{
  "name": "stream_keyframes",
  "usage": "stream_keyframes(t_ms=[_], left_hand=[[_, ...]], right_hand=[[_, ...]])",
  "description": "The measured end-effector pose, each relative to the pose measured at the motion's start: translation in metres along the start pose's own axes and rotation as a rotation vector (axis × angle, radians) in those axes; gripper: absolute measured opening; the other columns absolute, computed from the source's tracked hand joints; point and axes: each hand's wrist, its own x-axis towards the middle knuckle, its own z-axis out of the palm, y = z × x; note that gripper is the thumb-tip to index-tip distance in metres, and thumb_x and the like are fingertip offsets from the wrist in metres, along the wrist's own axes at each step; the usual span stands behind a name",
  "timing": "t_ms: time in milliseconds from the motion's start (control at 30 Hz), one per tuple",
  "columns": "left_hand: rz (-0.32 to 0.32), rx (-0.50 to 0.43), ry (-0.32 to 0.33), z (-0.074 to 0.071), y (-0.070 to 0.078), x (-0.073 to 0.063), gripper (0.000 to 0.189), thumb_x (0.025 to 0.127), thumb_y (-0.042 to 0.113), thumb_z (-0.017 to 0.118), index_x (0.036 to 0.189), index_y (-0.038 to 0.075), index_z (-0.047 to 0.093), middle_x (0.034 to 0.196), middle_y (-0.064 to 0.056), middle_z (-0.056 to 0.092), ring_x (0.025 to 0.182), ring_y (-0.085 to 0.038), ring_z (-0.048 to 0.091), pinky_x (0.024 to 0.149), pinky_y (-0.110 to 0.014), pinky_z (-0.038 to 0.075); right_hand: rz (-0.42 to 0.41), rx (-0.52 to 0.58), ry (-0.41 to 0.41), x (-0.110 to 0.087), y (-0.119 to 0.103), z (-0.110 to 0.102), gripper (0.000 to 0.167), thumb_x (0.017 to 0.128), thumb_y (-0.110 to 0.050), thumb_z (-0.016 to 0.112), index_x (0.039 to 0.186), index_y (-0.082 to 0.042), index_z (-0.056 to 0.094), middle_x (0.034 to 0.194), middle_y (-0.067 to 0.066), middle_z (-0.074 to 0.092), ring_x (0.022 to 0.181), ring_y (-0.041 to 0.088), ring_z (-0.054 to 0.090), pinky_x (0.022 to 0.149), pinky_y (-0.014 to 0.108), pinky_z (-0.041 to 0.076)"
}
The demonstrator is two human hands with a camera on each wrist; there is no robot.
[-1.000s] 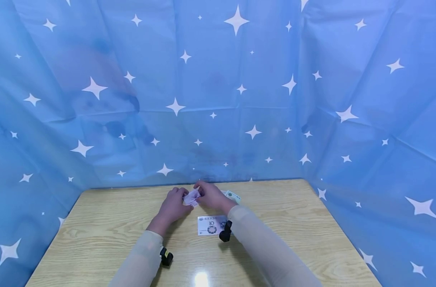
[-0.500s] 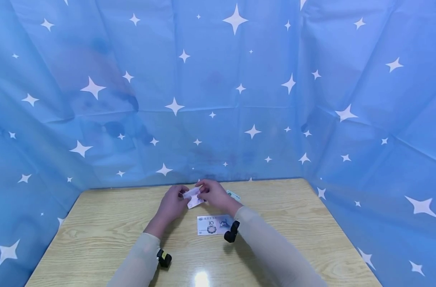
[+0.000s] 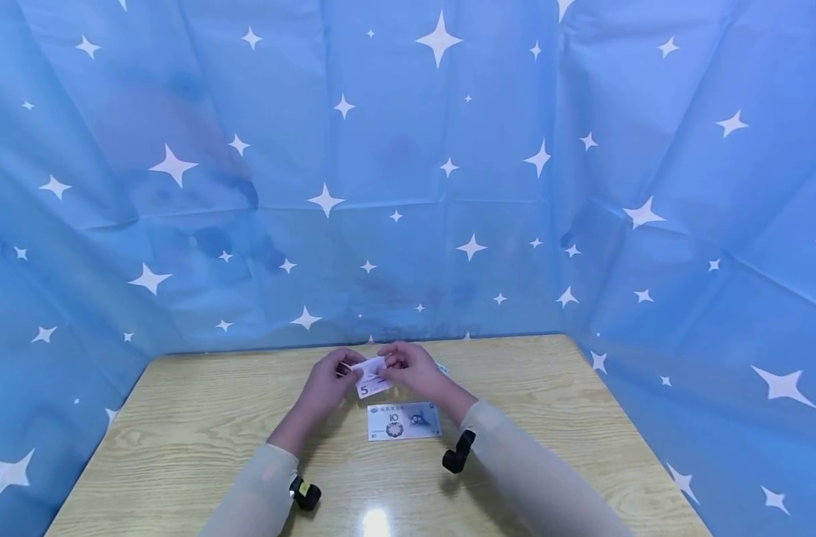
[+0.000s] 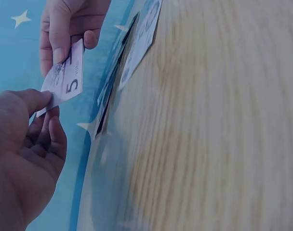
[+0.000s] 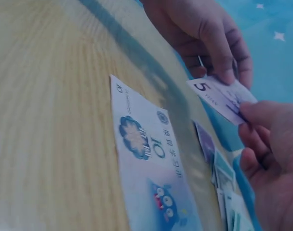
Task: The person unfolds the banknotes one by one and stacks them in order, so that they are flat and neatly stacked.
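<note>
A: What is changing in the head view?
B: We're seeing the five note (image 3: 373, 382) showing its numeral clearly, while a second ago it was looking creased. Our right hand (image 3: 416, 371) is sitting further right, so its wrist is no longer covering the ten note (image 3: 403, 422). We're judging the five ready to be read and sorted.

A: And the left wrist view?
B: Our left hand (image 3: 327, 384) is pinching one side of the five, thumb lying on top, the other fingers curling below. Our right thumb (image 4: 59, 50) is pressing on it too.

A: What is the right wrist view adding?
B: We're clamping the five from both sides, thumbs above; we can't tell how many fingertips are touching underneath. It's looking raised off the table (image 5: 59, 120), lying between our two thumbs. The ten is resting flat, well apart from our fingers, and other notes (image 5: 226, 173) are lying together near the far edge.
</note>
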Motion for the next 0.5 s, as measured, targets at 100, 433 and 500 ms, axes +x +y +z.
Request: stream_keyframes(t_ms=[100,433,500], left_hand=[[-0.001,-0.033,-0.038,0.003,0.004,-0.002,0.019,0.103,0.003,0.076,0.12,0.012,0.078,0.105,-0.003,0.074,0.092,-0.02,0.067,0.077,-0.032,0.058],[-0.021,-0.064,-0.11,0.015,0.017,-0.01,0.018,0.105,0.004,0.074,0.12,0.014,0.078,0.104,-0.002,0.072,0.092,-0.021,0.065,0.073,-0.032,0.056],[-0.025,-0.068,-0.121,0.018,0.018,-0.011,0.018,0.106,0.005,0.073,0.12,0.015,0.079,0.103,-0.002,0.072,0.092,-0.021,0.064,0.074,-0.031,0.056]], right_hand=[[0.004,0.047,0.006,-0.011,0.001,-0.002,0.033,0.103,-0.014,0.081,0.134,-0.008,0.071,0.103,0.002,0.074,0.093,0.017,0.068,0.081,0.029,0.056],[0.014,0.119,0.051,-0.039,0.004,-0.009,0.033,0.101,-0.009,0.081,0.132,-0.004,0.069,0.101,0.007,0.075,0.09,0.018,0.065,0.076,0.025,0.055],[0.018,0.134,0.058,-0.044,0.004,-0.011,0.033,0.101,-0.008,0.081,0.132,-0.003,0.069,0.102,0.008,0.075,0.089,0.018,0.065,0.075,0.024,0.054]])
